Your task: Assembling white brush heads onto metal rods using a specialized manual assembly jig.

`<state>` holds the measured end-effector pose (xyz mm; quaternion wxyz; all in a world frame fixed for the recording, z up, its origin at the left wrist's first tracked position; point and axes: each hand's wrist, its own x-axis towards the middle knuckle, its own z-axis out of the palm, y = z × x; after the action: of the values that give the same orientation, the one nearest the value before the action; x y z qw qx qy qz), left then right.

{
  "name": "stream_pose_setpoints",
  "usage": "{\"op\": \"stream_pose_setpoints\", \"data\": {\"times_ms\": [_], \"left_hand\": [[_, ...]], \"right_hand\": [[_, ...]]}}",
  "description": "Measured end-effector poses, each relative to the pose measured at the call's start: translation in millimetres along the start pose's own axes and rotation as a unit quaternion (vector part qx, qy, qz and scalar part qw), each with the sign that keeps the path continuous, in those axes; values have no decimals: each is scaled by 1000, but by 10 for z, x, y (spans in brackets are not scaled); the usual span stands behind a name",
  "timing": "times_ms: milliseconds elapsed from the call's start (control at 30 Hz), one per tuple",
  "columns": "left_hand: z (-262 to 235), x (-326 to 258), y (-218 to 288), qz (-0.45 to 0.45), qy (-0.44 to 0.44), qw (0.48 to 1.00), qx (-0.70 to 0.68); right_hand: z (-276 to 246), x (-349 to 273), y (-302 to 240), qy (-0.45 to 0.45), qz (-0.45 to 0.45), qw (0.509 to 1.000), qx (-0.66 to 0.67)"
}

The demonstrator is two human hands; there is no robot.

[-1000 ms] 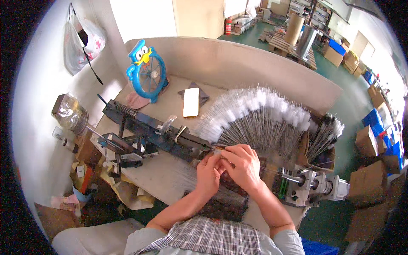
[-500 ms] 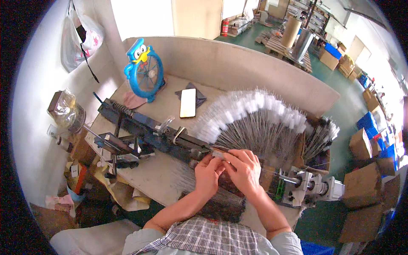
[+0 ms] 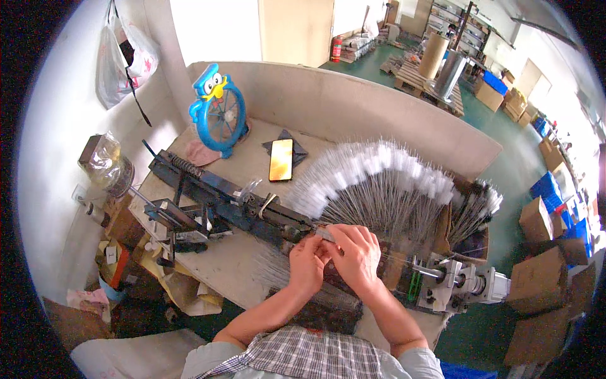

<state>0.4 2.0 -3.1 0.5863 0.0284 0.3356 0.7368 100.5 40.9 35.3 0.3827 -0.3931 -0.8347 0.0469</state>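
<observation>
The bench top (image 3: 255, 140) is brightly lit, while the white panel (image 3: 214, 31) at the upper left is burned out to blankness. Deep shadow is seen beneath the bench. A hard gleam is given off by the metallic cylinder (image 3: 450, 77); the bristle tips (image 3: 385, 161) are nearly washed out — and the small pale piece (image 3: 325, 234) is too softly rendered for detail. The partition (image 3: 341, 95) is bowed by the fisheye, its circle ringed by speckled black.

A white wall (image 3: 57, 183) stands at left; a pale partition (image 3: 328, 95) edges the surface (image 3: 257, 161); beyond lie green floor (image 3: 486, 121) and shelves (image 3: 472, 30).
</observation>
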Motion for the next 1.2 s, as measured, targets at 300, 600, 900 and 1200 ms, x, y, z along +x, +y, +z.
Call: {"op": "stream_pose_setpoints", "data": {"times_ms": [300, 600, 900, 1200], "left_hand": [[-7, 42, -25, 13, -1, 999, 39], [43, -51, 132, -57, -7, 998, 16], [-4, -102, 103, -59, -44, 989, 129], [-428, -298, 376, -64, -44, 959, 274]], "right_hand": [[19, 11, 64, -10, -26, 1000, 0], [-174, -112, 136, -55, -15, 997, -47], [-264, -125, 195, -59, 5, 998, -13], [-427, -617, 203, -91, 1, 987, 133]]}}
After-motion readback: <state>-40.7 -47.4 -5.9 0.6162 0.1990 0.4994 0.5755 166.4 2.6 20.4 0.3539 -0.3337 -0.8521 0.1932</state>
